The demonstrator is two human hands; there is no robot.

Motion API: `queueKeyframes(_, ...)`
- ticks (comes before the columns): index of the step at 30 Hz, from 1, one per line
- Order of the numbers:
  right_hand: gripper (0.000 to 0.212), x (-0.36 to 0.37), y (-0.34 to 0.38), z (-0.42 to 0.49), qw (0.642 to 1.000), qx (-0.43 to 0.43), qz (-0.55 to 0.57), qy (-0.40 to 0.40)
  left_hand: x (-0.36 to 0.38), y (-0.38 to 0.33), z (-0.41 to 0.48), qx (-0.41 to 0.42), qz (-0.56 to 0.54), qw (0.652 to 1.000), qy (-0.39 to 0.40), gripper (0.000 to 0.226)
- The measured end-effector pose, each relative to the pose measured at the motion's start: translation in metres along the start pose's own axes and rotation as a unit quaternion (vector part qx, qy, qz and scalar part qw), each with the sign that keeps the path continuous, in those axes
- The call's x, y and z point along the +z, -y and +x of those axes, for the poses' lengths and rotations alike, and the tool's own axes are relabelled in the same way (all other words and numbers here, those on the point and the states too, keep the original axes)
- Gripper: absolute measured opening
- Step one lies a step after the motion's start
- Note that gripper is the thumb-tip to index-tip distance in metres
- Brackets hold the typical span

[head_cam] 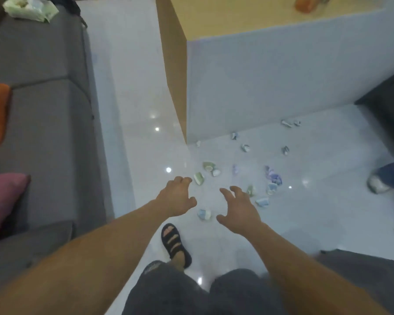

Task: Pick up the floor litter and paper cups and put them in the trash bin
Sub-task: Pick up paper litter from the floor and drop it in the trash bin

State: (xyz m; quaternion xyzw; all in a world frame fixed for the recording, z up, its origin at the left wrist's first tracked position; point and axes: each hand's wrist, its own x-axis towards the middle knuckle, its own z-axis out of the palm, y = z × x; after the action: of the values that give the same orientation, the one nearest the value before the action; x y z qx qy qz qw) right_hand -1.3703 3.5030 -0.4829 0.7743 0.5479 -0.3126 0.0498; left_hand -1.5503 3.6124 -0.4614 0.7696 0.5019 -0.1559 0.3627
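The head view showed a glossy white tiled floor [328, 214] running between a grey fabric sofa [43, 98] on the left and a white-sided block with a pale wooden tabletop [248, 17]. Crumpled green, blue and white paper cups and scraps [208, 166] lay scattered on the floor near the block's corner. The left hand [176, 197] and right hand [240, 211] hovered above them, each grip spread, fingers loosely bent, holding nothing. A crushed blue-and-white paper cup [204, 214] lay between the hands.
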Motion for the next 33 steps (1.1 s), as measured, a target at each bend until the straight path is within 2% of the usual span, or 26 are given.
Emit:
queueKeyframes(7,0.088,0.12,-0.055,0.144,0.995,0.029,0.018,0.099,0.106,0.055,0.15,-0.054,-0.028,0.994,0.086,0.07)
queueKeyframes(13,0.089,0.276,-0.124,0.278,0.987,-0.009,-0.036,0.154,0.248,0.115,0.282,-0.092,-0.062,0.989,0.101,0.069)
queueKeyframes(18,0.088,0.397,-0.155,0.339,0.979,-0.043,-0.092,0.176,0.353,0.165,0.343,-0.111,-0.096,0.982,0.115,0.068)
queueKeyframes(21,0.082,0.45,-0.167,0.348,0.978,-0.061,-0.124,0.159,0.401,0.187,0.355,-0.113,-0.11,0.98,0.12,0.07)
queueKeyframes(25,0.055,0.481,-0.18,0.352,0.989,-0.054,-0.093,0.099,0.434,0.203,0.355,-0.132,-0.13,0.975,0.127,0.07)
queueKeyframes(28,0.051,0.472,-0.185,0.347,0.995,-0.07,-0.011,0.071,0.436,0.196,0.355,-0.14,-0.165,0.969,0.12,0.071)
queueKeyframes(31,0.048,0.444,-0.184,0.339,0.987,-0.129,0.095,-0.006,0.419,0.169,0.362,-0.143,-0.239,0.954,0.11,0.068)
queueKeyframes(33,0.049,0.422,-0.182,0.337,0.979,-0.158,0.123,-0.048,0.402,0.149,0.369,-0.146,-0.277,0.943,0.109,0.061)
